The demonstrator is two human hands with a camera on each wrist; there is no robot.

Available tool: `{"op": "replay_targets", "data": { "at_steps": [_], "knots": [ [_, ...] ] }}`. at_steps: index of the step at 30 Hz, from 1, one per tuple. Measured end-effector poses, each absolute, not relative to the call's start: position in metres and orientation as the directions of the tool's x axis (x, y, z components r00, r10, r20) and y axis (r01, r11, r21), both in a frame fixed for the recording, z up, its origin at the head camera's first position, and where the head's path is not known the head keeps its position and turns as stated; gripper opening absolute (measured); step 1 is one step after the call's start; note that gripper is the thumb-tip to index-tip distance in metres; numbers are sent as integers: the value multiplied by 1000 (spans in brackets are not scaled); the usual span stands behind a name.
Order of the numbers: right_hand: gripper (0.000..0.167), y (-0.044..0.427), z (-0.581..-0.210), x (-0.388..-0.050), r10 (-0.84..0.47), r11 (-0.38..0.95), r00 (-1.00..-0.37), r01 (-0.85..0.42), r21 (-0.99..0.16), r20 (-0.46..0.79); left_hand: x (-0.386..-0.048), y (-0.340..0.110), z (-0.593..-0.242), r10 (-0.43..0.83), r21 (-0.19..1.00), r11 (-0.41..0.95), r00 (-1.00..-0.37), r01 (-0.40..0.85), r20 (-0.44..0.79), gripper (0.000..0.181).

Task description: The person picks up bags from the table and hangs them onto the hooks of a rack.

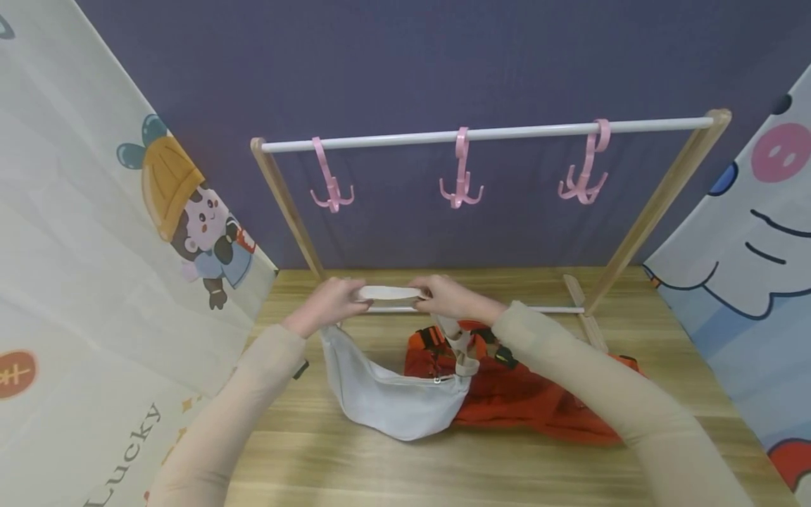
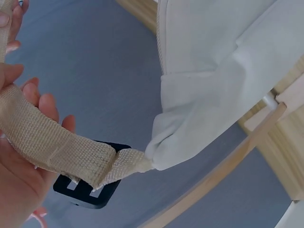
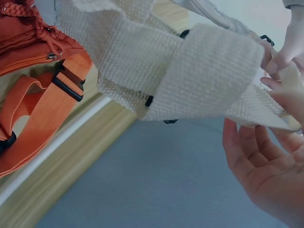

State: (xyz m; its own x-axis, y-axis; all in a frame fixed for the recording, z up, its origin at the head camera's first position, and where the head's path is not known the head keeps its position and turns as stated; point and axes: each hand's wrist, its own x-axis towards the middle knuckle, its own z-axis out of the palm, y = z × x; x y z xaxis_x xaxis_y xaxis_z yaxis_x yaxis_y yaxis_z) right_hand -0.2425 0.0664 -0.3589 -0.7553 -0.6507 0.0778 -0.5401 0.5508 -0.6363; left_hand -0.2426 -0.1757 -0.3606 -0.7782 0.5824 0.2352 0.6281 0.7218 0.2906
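Observation:
A white shoulder bag (image 1: 399, 408) hangs by its beige webbing strap (image 1: 389, 293) from my two hands. My left hand (image 1: 334, 303) pinches the strap at one side, and the thumb and fingers lie around the webbing in the left wrist view. A black plastic buckle (image 2: 90, 194) sits on the strap below that hand. My right hand (image 1: 453, 299) grips the strap a short way along, with the stretch between both hands held nearly level. Looped slack of webbing (image 3: 209, 71) hangs from the right hand. Part of the bag's far side is hidden.
A red-orange bag (image 1: 526, 405) with orange straps (image 3: 47, 118) lies on the wood-grain surface (image 1: 355, 472), behind the white bag. Beyond stands a rack with a white rail (image 1: 399, 140) and wooden posts (image 1: 659, 204). Pink hooks hang at left (image 1: 331, 186), middle (image 1: 462, 176) and right (image 1: 584, 176).

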Motion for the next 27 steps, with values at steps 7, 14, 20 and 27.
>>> {"op": "replay_targets", "data": {
  "at_steps": [7, 14, 20, 27],
  "knots": [
    [27, 65, -350, -234, -654, 530, -749, -554, -642, 105, -236, -180, -352, 599, 269, 717, -766, 643, 235, 11],
    [28, 60, -338, -224, -646, 502, -745, -578, -643, 165, -227, -186, -341, 587, 241, 734, -771, 635, 245, 28],
    [26, 57, -325, -220, -653, 510, -736, -602, -614, 180, -219, -191, -326, 590, 229, 734, -767, 640, 253, 36],
    [23, 55, -314, -222, -650, 521, -724, -646, -557, 231, -212, -195, -312, 615, 213, 696, -723, 685, 316, 37]
  ]
}}
